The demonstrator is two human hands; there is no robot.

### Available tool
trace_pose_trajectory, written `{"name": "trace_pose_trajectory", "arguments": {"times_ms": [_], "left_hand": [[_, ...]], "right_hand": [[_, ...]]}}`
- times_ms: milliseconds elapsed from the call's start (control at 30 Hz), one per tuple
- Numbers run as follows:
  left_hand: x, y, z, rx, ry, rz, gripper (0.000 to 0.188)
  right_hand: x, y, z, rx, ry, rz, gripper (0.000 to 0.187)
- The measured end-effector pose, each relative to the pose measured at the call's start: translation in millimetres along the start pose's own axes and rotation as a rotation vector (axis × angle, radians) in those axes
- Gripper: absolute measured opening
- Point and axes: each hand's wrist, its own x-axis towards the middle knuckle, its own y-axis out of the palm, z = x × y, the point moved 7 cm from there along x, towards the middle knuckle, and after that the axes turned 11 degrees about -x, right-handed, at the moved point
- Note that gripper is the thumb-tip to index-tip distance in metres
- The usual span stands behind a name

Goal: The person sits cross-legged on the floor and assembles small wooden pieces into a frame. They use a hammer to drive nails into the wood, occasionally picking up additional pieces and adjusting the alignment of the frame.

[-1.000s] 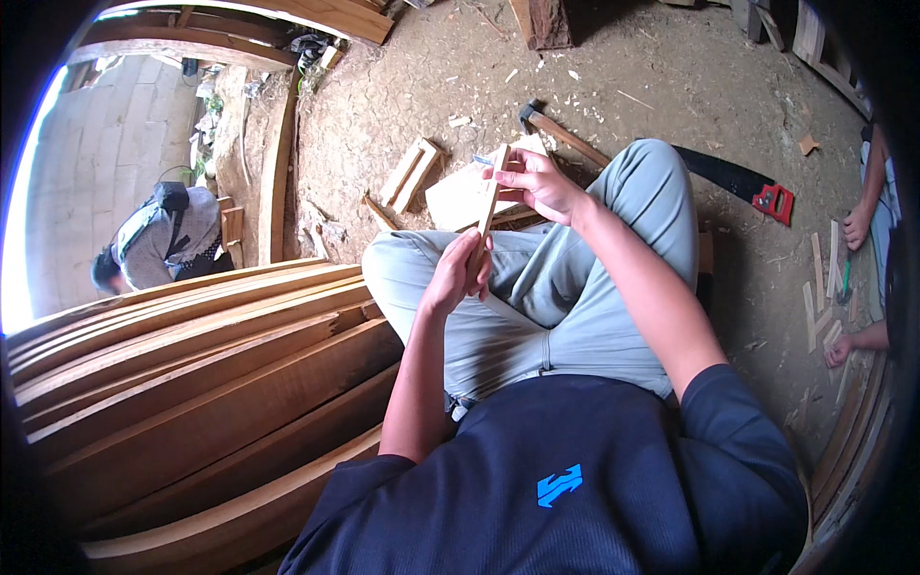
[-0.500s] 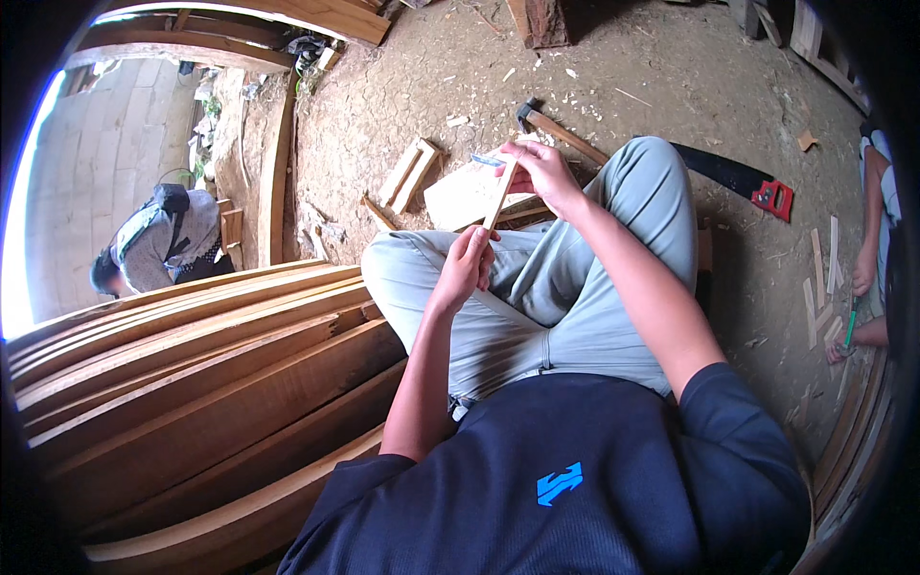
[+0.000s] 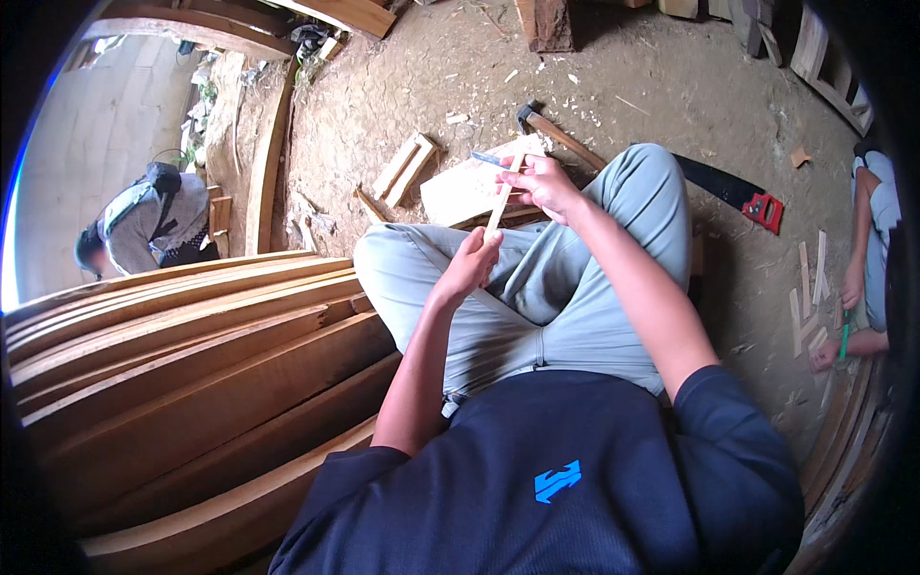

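My left hand (image 3: 468, 264) is closed around the lower end of a thin wooden strip (image 3: 503, 198), which slants up and away above my lap. My right hand (image 3: 548, 187) grips a knife whose bluish blade (image 3: 487, 159) juts out leftward across the strip; its handle is hidden in my fingers. The strip's far end shows just beyond the right hand. Under the hands lies a pale wooden board (image 3: 462, 192), with shavings by its far edge.
A hammer (image 3: 565, 139) lies on the dirt floor past the board, small wood blocks (image 3: 407, 171) left of it. Beside my right knee is a red-handled handsaw (image 3: 762, 211). Stacked planks (image 3: 211, 355) fill the left. Another person (image 3: 158, 225) bends at far left; another's hands (image 3: 848, 297) work at far right.
My right hand with the knife has slid down the strip toward my left hand, uncovering the strip's far end. The left hand keeps its grip.
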Motion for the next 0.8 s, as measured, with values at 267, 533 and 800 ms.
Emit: {"name": "trace_pose_trajectory", "arguments": {"times_ms": [267, 533, 800], "left_hand": [[2.3, -17.1, 17.9, 0.436, 0.213, -0.107, 0.031], [-10.3, -13.8, 21.6, 0.403, 0.047, -0.016, 0.033], [-12.2, -11.5, 19.1, 0.577, 0.22, -0.094, 0.036]], "right_hand": [[3.2, -30.5, -26.8, -0.11, 0.247, -0.163, 0.028], [-7.4, -30.1, -28.1, -0.279, 0.325, -0.134, 0.033], [-9.6, -24.2, -38.0, -0.388, 0.386, -0.058, 0.032]]}}
